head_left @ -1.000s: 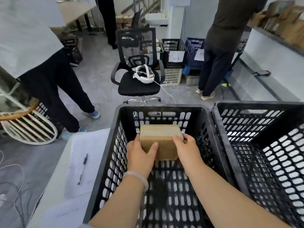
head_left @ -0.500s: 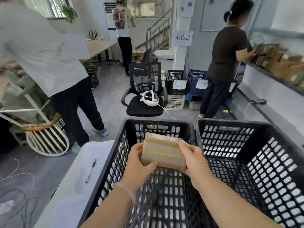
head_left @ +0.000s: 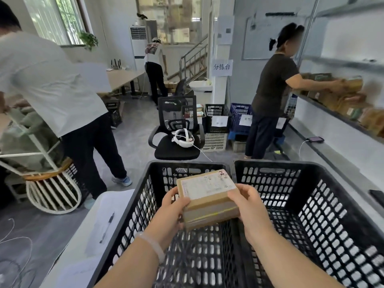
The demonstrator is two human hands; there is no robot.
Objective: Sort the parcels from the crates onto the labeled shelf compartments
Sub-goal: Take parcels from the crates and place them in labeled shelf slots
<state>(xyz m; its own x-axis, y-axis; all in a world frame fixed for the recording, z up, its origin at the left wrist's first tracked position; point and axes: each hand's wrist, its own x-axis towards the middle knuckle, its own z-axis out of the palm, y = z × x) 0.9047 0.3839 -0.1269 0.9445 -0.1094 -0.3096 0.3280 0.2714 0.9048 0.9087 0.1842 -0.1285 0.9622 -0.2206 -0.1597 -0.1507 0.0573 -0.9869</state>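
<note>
Both hands, left hand (head_left: 169,213) and right hand (head_left: 248,206), grip a taped cardboard parcel (head_left: 207,199), label up. It's above the left black crate (head_left: 133,217).

The left hand (head_left: 172,213) and right hand (head_left: 249,208) hold the parcel (head_left: 207,198) above the left crate (head_left: 135,206), which is open at the top and walled on every side. The right crate (head_left: 332,215) stands just beside it, their rims forming a ridge between the wells. Ahead, an office chair (head_left: 176,150) (a headset (head_left: 184,138) on its seat) blocks the floor. A person in a dark shirt (head_left: 270,94) stands at the shelf (head_left: 332,113) on the right, arms over it. On the left, a person in a white shirt (head_left: 52,84) bends near the white table (head_left: 87,235).
</note>
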